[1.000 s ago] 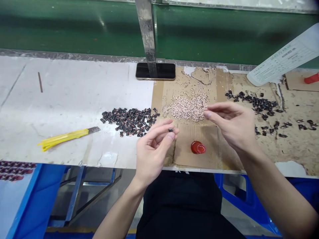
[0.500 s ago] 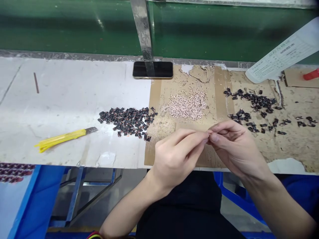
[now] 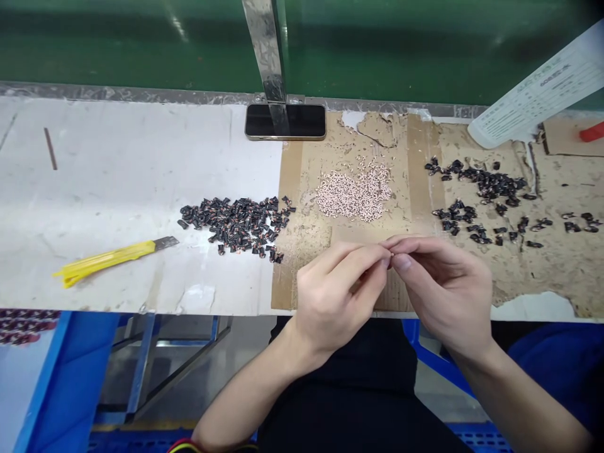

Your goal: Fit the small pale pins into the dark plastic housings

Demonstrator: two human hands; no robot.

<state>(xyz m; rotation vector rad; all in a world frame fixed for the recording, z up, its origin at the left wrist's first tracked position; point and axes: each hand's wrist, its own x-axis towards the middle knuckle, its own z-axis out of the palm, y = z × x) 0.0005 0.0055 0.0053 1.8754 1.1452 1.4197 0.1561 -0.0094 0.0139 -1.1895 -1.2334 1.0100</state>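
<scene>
My left hand (image 3: 337, 296) and my right hand (image 3: 443, 292) meet in front of me above the brown cardboard sheet (image 3: 292, 264). Their fingertips pinch a tiny part (image 3: 390, 257) between them, too small to make out. Just above the hands lies a heap of pale pink bits (image 3: 353, 196). Dark, coppery small parts (image 3: 233, 225) form a pile on the white board to the left, and more dark parts (image 3: 476, 185) are scattered on the cardboard to the right. Neither pile touches my hands.
A yellow utility knife (image 3: 106, 261) lies on the white board (image 3: 117, 157) at left. A phone (image 3: 285, 121) stands against a metal post (image 3: 267, 50) at the back. A printed sheet (image 3: 533, 94) and a red object (image 3: 592, 131) are at the back right.
My hands have come together from apart, and the fingertips of both now meet on the tiny part. The red round object on the cardboard is now hidden behind my hands.
</scene>
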